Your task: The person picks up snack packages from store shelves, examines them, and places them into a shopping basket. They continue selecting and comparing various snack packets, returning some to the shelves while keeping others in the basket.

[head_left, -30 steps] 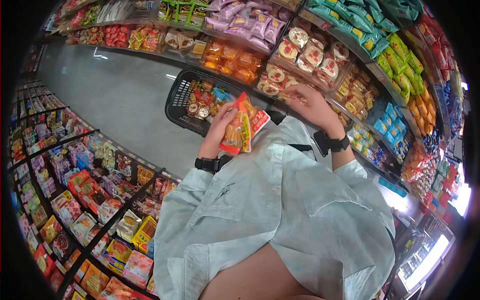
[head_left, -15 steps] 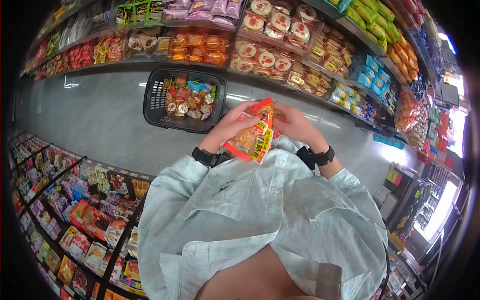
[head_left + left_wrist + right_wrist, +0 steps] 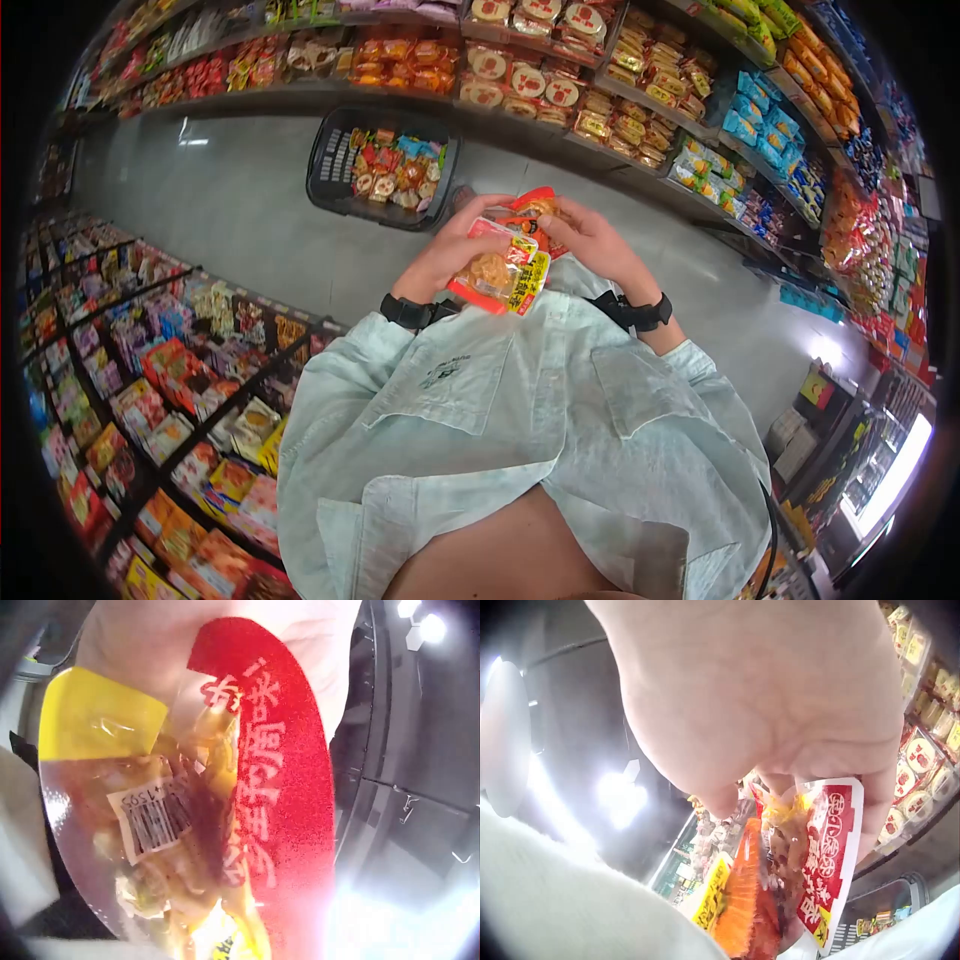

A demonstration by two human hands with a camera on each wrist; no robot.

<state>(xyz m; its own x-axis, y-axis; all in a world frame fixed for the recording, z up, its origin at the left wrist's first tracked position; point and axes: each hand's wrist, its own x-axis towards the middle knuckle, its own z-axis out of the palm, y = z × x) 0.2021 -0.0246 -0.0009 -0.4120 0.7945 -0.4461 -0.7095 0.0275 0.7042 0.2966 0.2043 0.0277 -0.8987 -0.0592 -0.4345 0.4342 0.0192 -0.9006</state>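
Observation:
In front of the shirt, my left hand (image 3: 442, 252) grips a clear snack packet (image 3: 490, 272) with red ends and a yellow label, thumb over its front. The left wrist view shows this packet's barcode sticker (image 3: 154, 819) and wide red strip with white characters. Right beside it, my right hand (image 3: 600, 248) pinches a red snack packet (image 3: 538, 205) by its edge, overlapping the left one in the head view. From the right wrist, its red and white label (image 3: 832, 859) shows beneath my fingers, alongside an orange packet end (image 3: 739, 904).
A black basket (image 3: 325, 185) with assorted wrapped snacks stands on the grey floor (image 3: 240, 200) ahead. Beyond it runs a shelf (image 3: 560, 130) of packaged snacks, curving round to the right. Another rack (image 3: 170, 380) full of packets lies along the left side.
My right hand has come back from the shelf to the packets in my left hand, bringing a red packet into its fingers. The head view has shifted, with more floor visible on the right.

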